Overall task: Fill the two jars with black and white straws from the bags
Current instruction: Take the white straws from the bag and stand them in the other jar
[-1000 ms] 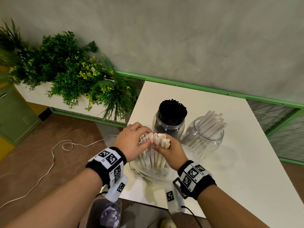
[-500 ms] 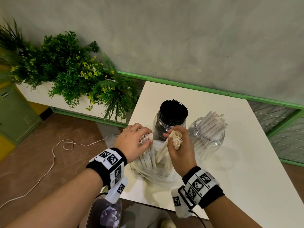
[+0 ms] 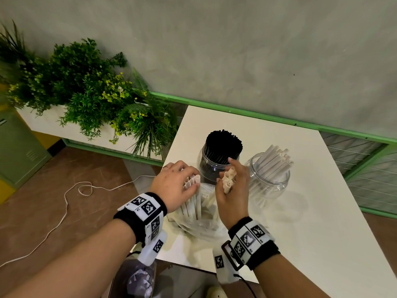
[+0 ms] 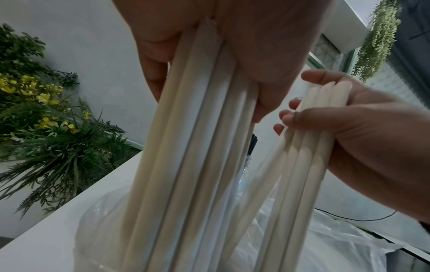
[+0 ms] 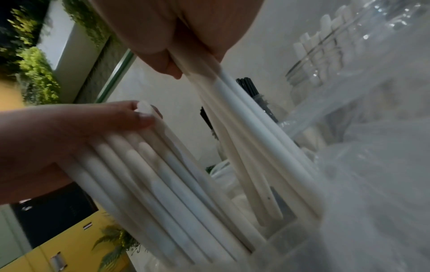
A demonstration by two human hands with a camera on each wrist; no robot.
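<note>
white straws (image 3: 229,179) gripped in right hand (image 3: 233,194), left hand (image 3: 175,182) holding bagged bunch (image 3: 192,200)

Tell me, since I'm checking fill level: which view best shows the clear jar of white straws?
The head view: the clear jar of white straws shows whole, partly filled. The right wrist view catches its blurred rim; the left wrist view misses it.

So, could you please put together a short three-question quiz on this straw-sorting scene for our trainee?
1. True or false: the jar of black straws stands left of the jar of white straws.
2. What does the right hand hold: A) black straws B) white straws C) a lid?
3. Fill in: the left hand grips straws standing in a clear plastic ____.

Key: 1 true; 2 B; 3 bag.
</note>
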